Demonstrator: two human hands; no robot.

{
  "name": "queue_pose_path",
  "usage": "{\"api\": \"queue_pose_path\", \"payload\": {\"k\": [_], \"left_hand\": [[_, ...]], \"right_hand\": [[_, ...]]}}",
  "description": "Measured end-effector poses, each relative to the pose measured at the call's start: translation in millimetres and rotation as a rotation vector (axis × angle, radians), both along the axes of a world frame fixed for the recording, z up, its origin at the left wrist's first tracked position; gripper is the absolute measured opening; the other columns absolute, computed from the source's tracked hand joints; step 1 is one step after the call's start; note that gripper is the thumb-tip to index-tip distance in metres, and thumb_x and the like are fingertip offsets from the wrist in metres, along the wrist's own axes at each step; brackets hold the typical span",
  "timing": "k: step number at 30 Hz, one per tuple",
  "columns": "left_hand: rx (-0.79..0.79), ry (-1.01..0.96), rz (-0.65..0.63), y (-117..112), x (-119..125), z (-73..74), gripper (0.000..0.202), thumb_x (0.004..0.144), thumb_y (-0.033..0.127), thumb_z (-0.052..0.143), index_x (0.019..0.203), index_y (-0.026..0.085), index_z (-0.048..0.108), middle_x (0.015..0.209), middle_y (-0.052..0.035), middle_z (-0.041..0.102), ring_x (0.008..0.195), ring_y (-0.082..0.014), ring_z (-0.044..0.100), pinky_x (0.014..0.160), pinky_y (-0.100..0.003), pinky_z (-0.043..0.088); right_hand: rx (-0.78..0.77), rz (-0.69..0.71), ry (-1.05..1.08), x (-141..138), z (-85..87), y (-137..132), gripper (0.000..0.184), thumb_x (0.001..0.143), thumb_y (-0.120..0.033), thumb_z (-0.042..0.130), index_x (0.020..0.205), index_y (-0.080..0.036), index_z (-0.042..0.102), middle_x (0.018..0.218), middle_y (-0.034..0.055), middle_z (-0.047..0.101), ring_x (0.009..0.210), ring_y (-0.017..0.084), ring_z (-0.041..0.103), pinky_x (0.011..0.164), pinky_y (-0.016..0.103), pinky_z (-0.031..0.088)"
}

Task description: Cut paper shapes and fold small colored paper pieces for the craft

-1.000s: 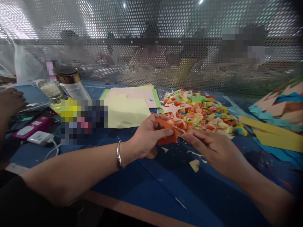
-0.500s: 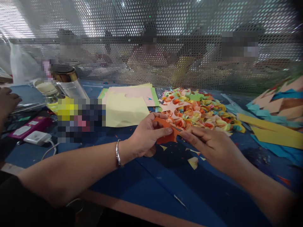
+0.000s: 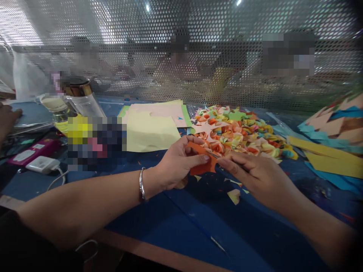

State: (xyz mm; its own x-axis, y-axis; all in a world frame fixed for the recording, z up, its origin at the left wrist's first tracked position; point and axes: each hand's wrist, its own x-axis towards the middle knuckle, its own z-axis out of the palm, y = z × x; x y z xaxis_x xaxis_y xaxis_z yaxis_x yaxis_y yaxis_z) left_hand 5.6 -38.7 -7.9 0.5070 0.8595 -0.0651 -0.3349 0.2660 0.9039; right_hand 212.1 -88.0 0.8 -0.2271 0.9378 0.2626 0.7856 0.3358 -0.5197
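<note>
My left hand (image 3: pixel 177 162) pinches a piece of orange paper (image 3: pixel 202 166) between thumb and fingers, just above the blue table (image 3: pixel 176 223). A metal bangle (image 3: pixel 142 184) circles that wrist. My right hand (image 3: pixel 256 177) is closed around a thin tool whose dark tip (image 3: pixel 212 155) meets the orange paper; the rest of the tool is hidden in the fingers. Right behind both hands lies a heap of small curled paper pieces (image 3: pixel 241 134) in orange, yellow and green.
Pale yellow and pink paper sheets (image 3: pixel 151 128) lie behind my left hand. Yellow and blue paper strips (image 3: pixel 326 158) spread at the right. Jars (image 3: pixel 82 100), a white charger (image 3: pixel 42 164) and a pink device (image 3: pixel 25 153) sit at the left, near another person's hand (image 3: pixel 7 117). A perforated metal screen (image 3: pixel 181 56) backs the table.
Both hands stay on the orange paper with only slight shifts. The other person's hand at the far left has drawn back toward the edge.
</note>
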Motion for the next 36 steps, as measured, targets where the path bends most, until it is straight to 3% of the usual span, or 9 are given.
{"api": "queue_pose_path", "payload": {"k": [8, 12, 16, 23, 30, 36], "left_hand": [[-0.016, -0.027, 0.012, -0.6, -0.3, 1.1, 0.043, 0.071, 0.015, 0.088, 0.102, 0.018, 0.058, 0.079, 0.0013, 0.071, 0.07, -0.0125, 0.069, 0.071, -0.027, 0.052], [-0.056, -0.06, -0.041, -1.5, -0.2, 3.0, 0.025, 0.075, 0.017, 0.085, 0.088, 0.015, 0.064, 0.079, -0.001, 0.073, 0.07, -0.0118, 0.068, 0.075, -0.028, 0.053], [-0.051, 0.002, -0.012, -0.3, -0.7, 1.0, 0.015, 0.078, 0.019, 0.083, 0.08, 0.014, 0.069, 0.075, -0.0017, 0.072, 0.068, -0.0112, 0.067, 0.075, -0.028, 0.051], [-0.076, 0.028, -0.024, 2.2, -2.0, -0.9, 0.016, 0.075, 0.021, 0.087, 0.077, 0.014, 0.073, 0.078, -0.0039, 0.074, 0.071, -0.0129, 0.068, 0.076, -0.029, 0.051], [-0.089, 0.003, -0.058, 2.9, -2.3, -0.2, 0.032, 0.063, 0.029, 0.097, 0.077, 0.014, 0.072, 0.075, -0.0023, 0.074, 0.069, -0.0131, 0.069, 0.072, -0.028, 0.055], [-0.108, 0.048, -0.052, 2.5, -0.9, 2.0, 0.023, 0.07, 0.021, 0.092, 0.077, 0.014, 0.071, 0.075, -0.0012, 0.073, 0.069, -0.0113, 0.069, 0.07, -0.025, 0.055]], "right_hand": [[0.018, -0.003, -0.011, -0.5, 0.9, 1.2, 0.069, 0.099, -0.081, 0.033, 0.063, -0.024, 0.05, 0.054, -0.0005, 0.048, 0.049, 0.015, 0.048, 0.049, 0.032, 0.035], [0.004, -0.01, -0.007, 0.4, 1.0, 1.5, 0.069, 0.098, -0.081, 0.034, 0.063, -0.024, 0.048, 0.054, -0.0009, 0.046, 0.05, 0.014, 0.046, 0.049, 0.032, 0.035], [-0.017, 0.004, -0.022, 1.6, 1.0, 1.4, 0.066, 0.099, -0.079, 0.035, 0.065, -0.024, 0.05, 0.058, 0.0005, 0.05, 0.053, 0.016, 0.049, 0.051, 0.033, 0.037], [0.02, -0.002, -0.013, 2.2, -2.2, 1.6, 0.065, 0.1, -0.078, 0.036, 0.065, -0.025, 0.048, 0.056, -0.0001, 0.048, 0.052, 0.016, 0.047, 0.051, 0.033, 0.035], [0.021, 0.003, -0.024, 2.2, 1.4, 1.0, 0.066, 0.1, -0.077, 0.037, 0.062, -0.024, 0.046, 0.056, -0.0009, 0.045, 0.052, 0.014, 0.046, 0.05, 0.031, 0.037], [0.05, 0.005, -0.015, 1.6, 1.5, 0.7, 0.067, 0.1, -0.078, 0.037, 0.064, -0.024, 0.05, 0.055, -0.0007, 0.047, 0.051, 0.014, 0.046, 0.049, 0.03, 0.036]]}}
